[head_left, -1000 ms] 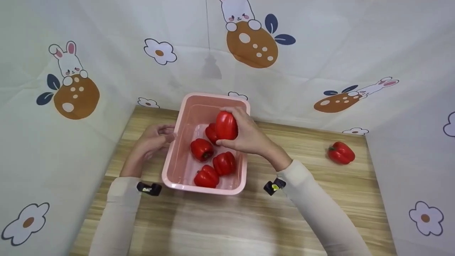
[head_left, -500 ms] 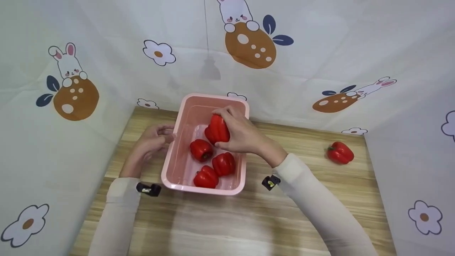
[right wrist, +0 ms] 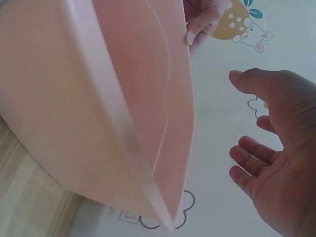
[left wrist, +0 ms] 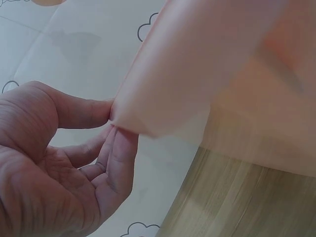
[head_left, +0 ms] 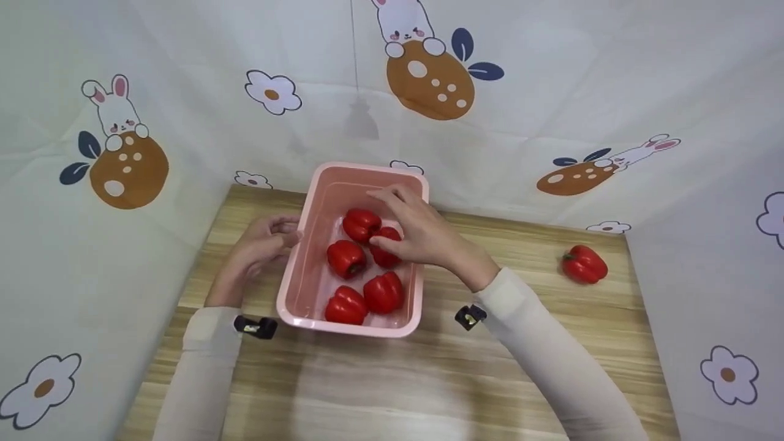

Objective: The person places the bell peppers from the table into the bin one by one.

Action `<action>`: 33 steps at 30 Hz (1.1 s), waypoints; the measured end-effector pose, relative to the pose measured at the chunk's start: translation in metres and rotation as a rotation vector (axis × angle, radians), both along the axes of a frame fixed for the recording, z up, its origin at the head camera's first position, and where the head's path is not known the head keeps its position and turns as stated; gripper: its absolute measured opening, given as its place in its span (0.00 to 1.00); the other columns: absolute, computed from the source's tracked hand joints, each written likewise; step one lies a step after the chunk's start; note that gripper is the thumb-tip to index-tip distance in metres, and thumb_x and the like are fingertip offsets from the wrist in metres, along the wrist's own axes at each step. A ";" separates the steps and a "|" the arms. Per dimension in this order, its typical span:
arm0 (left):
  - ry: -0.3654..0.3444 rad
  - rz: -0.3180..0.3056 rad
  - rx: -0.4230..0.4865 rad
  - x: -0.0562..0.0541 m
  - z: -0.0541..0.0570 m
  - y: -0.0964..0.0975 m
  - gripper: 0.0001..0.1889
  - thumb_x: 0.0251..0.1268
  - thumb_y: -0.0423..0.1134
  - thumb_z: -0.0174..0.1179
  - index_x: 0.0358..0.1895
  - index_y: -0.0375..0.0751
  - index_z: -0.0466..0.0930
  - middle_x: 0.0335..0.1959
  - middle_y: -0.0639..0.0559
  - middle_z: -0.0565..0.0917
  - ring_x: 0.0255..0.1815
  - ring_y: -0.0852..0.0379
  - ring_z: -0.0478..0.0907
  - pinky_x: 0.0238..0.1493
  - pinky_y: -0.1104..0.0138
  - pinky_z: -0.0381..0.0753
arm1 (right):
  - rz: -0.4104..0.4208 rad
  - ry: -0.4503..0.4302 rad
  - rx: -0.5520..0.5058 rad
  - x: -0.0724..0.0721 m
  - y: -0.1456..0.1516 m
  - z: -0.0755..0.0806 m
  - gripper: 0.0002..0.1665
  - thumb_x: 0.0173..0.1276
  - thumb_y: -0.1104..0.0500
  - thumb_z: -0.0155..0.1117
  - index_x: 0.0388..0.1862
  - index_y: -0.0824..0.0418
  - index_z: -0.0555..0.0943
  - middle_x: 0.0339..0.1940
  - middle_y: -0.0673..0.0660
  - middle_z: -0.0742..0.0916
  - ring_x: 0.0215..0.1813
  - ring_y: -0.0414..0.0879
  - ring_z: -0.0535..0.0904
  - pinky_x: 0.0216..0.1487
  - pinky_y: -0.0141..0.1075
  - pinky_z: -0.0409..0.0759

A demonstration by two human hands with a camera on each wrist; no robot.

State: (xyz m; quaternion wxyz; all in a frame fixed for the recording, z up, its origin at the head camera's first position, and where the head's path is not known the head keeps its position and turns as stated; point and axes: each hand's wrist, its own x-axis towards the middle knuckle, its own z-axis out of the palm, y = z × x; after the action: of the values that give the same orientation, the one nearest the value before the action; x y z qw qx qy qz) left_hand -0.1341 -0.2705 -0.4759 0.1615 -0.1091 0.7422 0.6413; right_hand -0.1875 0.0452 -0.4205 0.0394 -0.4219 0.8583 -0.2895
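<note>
A pink plastic bin (head_left: pixel 343 329) stands on the wooden table with several red bell peppers inside, among them one bell pepper (head_left: pixel 361 225) towards the far end. My left hand (head_left: pixel 263 245) pinches the bin's left rim between thumb and fingers, as the left wrist view shows close up. Over the bin's right side hovers my right hand (head_left: pixel 422 233), fingers spread and nothing in its grasp. Its thumb overlaps a bell pepper (head_left: pixel 388 254) lying below it. In the right wrist view, the empty palm and loosely bent fingers (right wrist: pixel 254 150) show above the bin.
Another red bell pepper (head_left: pixel 585 264) lies by itself on the table at the right. White printed fabric (head_left: pixel 520 110) walls off the back and both sides. The bin's far end sits close to the back wall.
My right hand has lowered a bell pepper into the bin and let go of it. The peppers inside have shifted, two of them near the front. The left hand stays at the rim.
</note>
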 end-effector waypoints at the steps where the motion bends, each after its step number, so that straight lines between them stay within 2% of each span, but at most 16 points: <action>1: 0.000 -0.001 -0.002 0.000 0.000 0.000 0.31 0.74 0.27 0.56 0.77 0.24 0.63 0.52 0.42 0.78 0.41 0.60 0.84 0.50 0.66 0.95 | -0.005 0.000 -0.010 -0.001 0.003 -0.002 0.44 0.69 0.52 0.75 0.80 0.53 0.67 0.68 0.57 0.77 0.69 0.49 0.75 0.71 0.43 0.86; 10: -0.032 0.013 -0.018 -0.001 0.001 0.000 0.30 0.74 0.27 0.57 0.77 0.26 0.64 0.51 0.46 0.77 0.41 0.61 0.84 0.51 0.66 0.94 | -0.070 -0.037 -0.060 -0.006 0.029 -0.018 0.41 0.70 0.51 0.73 0.78 0.58 0.70 0.71 0.61 0.78 0.73 0.53 0.75 0.80 0.49 0.77; 15: -0.029 0.005 -0.032 -0.001 0.001 -0.001 0.30 0.74 0.28 0.57 0.77 0.27 0.64 0.53 0.44 0.77 0.42 0.60 0.84 0.51 0.66 0.94 | -0.111 -0.064 -0.054 -0.004 0.040 -0.025 0.42 0.70 0.50 0.74 0.79 0.57 0.70 0.72 0.61 0.78 0.72 0.55 0.75 0.79 0.50 0.79; 24: -0.027 0.007 -0.027 -0.001 0.001 0.000 0.31 0.73 0.27 0.56 0.78 0.28 0.64 0.51 0.45 0.77 0.40 0.61 0.83 0.46 0.69 0.94 | -0.177 -0.070 -0.138 -0.002 0.064 -0.029 0.42 0.69 0.50 0.76 0.78 0.57 0.71 0.69 0.62 0.79 0.72 0.56 0.76 0.80 0.51 0.78; 33: -0.018 0.001 -0.004 0.000 0.000 0.000 0.31 0.73 0.26 0.55 0.78 0.26 0.63 0.50 0.46 0.78 0.40 0.60 0.84 0.47 0.68 0.94 | -0.274 -0.081 -0.177 0.000 0.096 -0.041 0.40 0.69 0.53 0.76 0.76 0.61 0.73 0.73 0.61 0.78 0.75 0.57 0.76 0.81 0.54 0.75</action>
State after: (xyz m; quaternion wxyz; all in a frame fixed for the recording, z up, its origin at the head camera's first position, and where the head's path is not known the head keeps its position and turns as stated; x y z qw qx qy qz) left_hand -0.1343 -0.2709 -0.4754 0.1675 -0.1155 0.7420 0.6388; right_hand -0.1877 0.1411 -0.4619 -0.0032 -0.2906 0.8766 -0.3835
